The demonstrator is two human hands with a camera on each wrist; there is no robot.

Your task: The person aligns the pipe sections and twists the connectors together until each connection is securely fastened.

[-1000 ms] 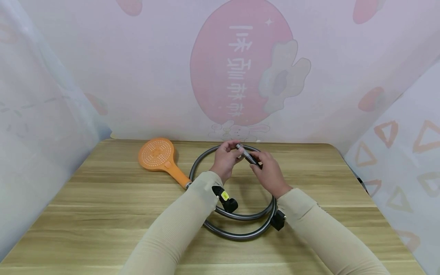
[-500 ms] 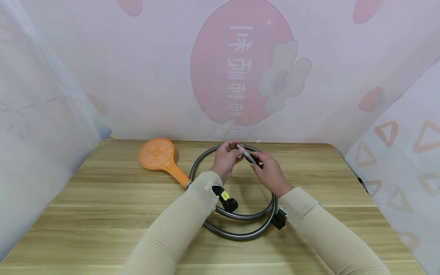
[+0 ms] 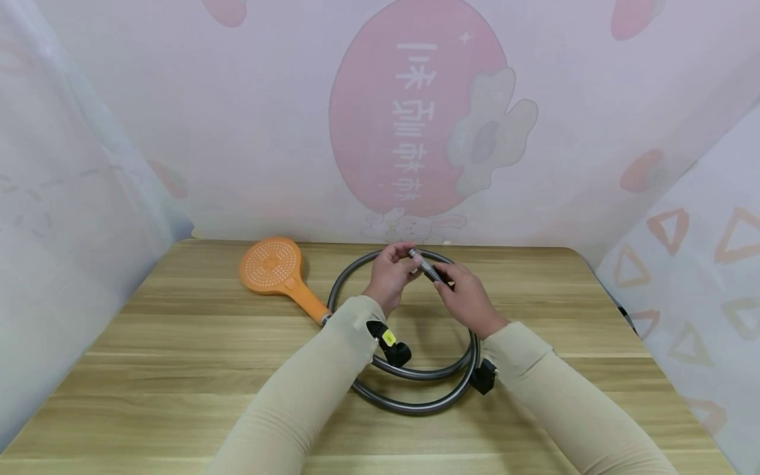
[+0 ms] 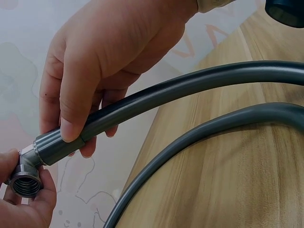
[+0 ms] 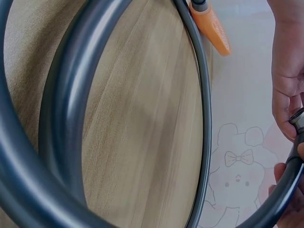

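Head view: from where I stand, a person's two hands meet over the far half of a wood-grain table (image 3: 178,376), working at one raised end of a glossy dark-grey hose (image 3: 415,409).
Left hand (image 3: 388,280): narrow, thumb and fingers pinching a silver metal elbow fitting (image 4: 29,164) at the tip of that end.
Right hand (image 3: 469,300): drawn in around the hose just behind the fitting, thumb and fingers gripping at a smooth dark-grey collar (image 4: 53,149).
Silver fitting: between the two hands, joined to the collar; the left wrist view shows its round threaded mouth turned toward the camera.
Hose loops: coiled on the table beneath the hands and forearms, one loop overlapping another near the right wrist.
Shower head: a round orange plastic shower head (image 3: 276,267) lies on the person's left, its dotted face upward, its handle slanting to a small silver joint (image 3: 325,320) beside the hose; the left sleeve hides what follows.
Sleeves: beige, ribbed left sleeve (image 3: 303,382) and beige right sleeve (image 3: 570,402), each with a small black camera at the wrist.
Backdrop: pale pink cloth (image 3: 255,132) behind the table, printed with strawberries and a line-drawn rabbit (image 5: 237,178).
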